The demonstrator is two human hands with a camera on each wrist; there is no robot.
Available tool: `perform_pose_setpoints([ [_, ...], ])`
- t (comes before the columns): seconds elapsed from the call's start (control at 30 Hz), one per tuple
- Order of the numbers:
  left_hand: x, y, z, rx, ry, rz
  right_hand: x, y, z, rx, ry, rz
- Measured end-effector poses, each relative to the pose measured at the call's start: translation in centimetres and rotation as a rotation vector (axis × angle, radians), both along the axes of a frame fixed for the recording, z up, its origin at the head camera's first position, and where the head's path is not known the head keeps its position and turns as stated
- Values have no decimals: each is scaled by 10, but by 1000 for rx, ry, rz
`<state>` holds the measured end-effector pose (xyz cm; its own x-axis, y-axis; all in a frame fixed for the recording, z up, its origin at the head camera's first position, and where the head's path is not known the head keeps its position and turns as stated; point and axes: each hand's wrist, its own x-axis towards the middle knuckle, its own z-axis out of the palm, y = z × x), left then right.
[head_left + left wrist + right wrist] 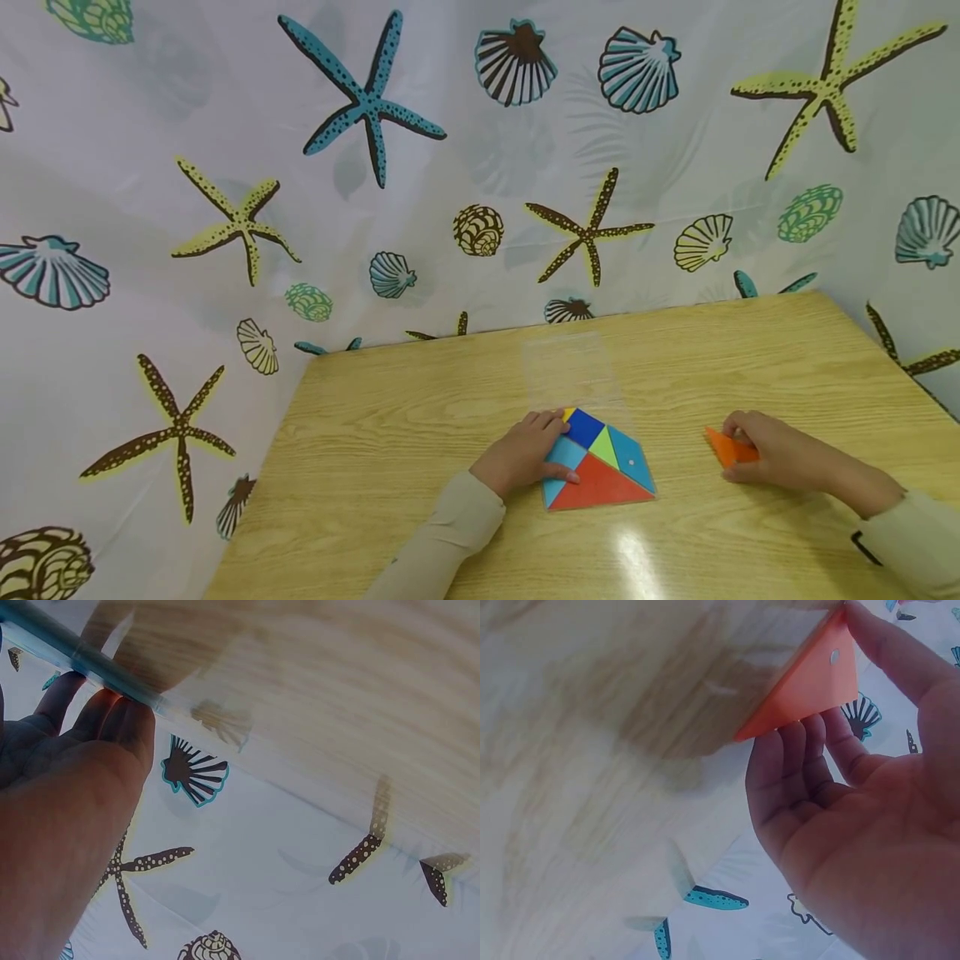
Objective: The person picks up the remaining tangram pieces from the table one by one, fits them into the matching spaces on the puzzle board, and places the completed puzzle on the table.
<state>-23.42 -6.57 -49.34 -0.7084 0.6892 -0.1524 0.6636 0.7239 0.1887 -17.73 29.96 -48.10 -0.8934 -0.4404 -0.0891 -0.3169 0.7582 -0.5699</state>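
A flat tangram (600, 487) of coloured pieces lies on the table, with a large red triangle, a dark blue square, a light green triangle and blue pieces. My left hand (525, 454) grips its left side, fingers at the upper left and thumb over the lower left; part of it is hidden beneath them. In the left wrist view the fingertips touch a blue edge (105, 671). Off to the right, my right hand (780, 454) pinches an orange triangle (726, 448) between thumb and fingers. The right wrist view shows this orange triangle (810, 686) tilted at the table surface, with a pale dot.
The wooden table (390, 433) has a clear rectangular sheet or strip (573, 367) behind the tangram. A white cloth (450, 150) printed with starfish and shells hangs at the back and both sides of the table. A bright glare spot lies near the front.
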Motion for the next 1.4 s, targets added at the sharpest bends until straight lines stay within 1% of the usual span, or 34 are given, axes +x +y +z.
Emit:
perform_pose_setpoints([
  [0.13,0,-1,-1,5,2,-7,2,-4,2,-1,17,-2],
  [0.23,0,-1,-2,10,10,-11,4,-8,2,6,62,-1],
  [0.47,0,-2,-2,14,6,-8,8,-22,1,132,189,-36],
  [0.57,0,-1,-2,14,10,-11,9,-26,0,150,231,-53],
  [0.67,0,-1,-3,15,14,-14,11,-29,1,131,282,-59],
  [0.9,-1,-2,-2,19,25,-27,10,-31,3,55,342,-40],
  [1.0,-1,-1,-3,20,26,-26,9,-30,2,52,405,-44],
  [1.23,-1,-1,-5,12,17,-15,6,-30,1,49,625,-71],
  [1.4,0,-1,-4,11,17,-14,6,-28,5,58,699,-76],
])
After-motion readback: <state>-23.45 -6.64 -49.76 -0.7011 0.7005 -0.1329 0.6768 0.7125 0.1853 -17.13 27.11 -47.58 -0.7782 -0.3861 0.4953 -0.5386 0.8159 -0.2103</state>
